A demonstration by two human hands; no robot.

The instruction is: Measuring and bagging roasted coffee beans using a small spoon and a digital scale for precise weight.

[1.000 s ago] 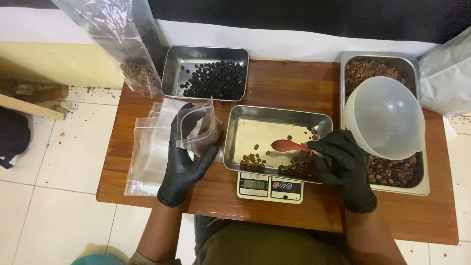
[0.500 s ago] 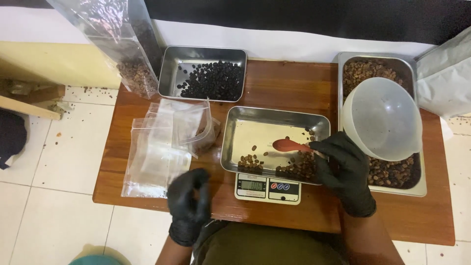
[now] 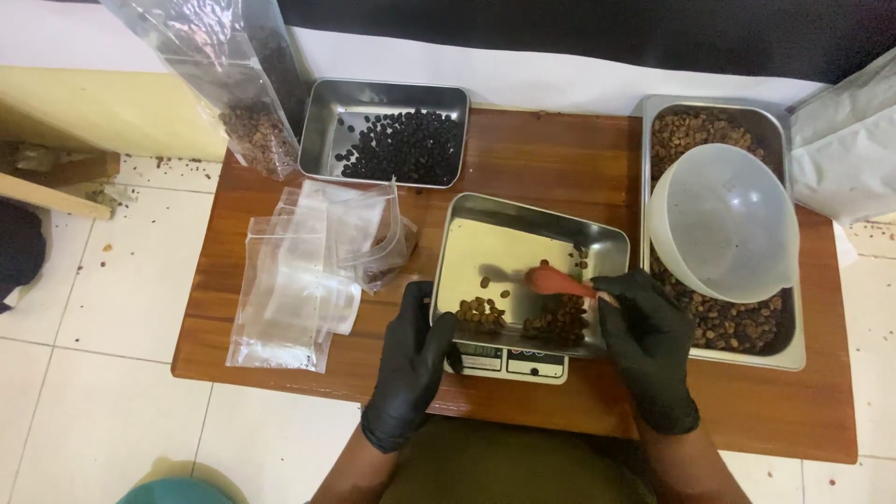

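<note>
Both my hands wear black gloves. My right hand point(image 3: 648, 345) holds a small red spoon point(image 3: 553, 281) over a steel tray point(image 3: 513, 250) that rests on a digital scale point(image 3: 509, 362). Brown beans point(image 3: 560, 324) lie in the tray's near part. My left hand point(image 3: 412, 362) grips the tray's near left corner. A pile of clear plastic bags point(image 3: 303, 275) lies on the wooden table point(image 3: 551, 159) to the left of the tray.
A steel tray of dark beans point(image 3: 401, 142) stands at the back. On the right, a deep tray of brown beans point(image 3: 723, 317) holds a white plastic bowl point(image 3: 723, 219). A tall clear bag with beans point(image 3: 233, 84) stands at the back left. A white bag point(image 3: 845, 140) lies far right.
My left hand left the plastic bags, swung down past the table's front edge, and now holds the tray's near left corner. The right hand stays with the spoon over the tray.
</note>
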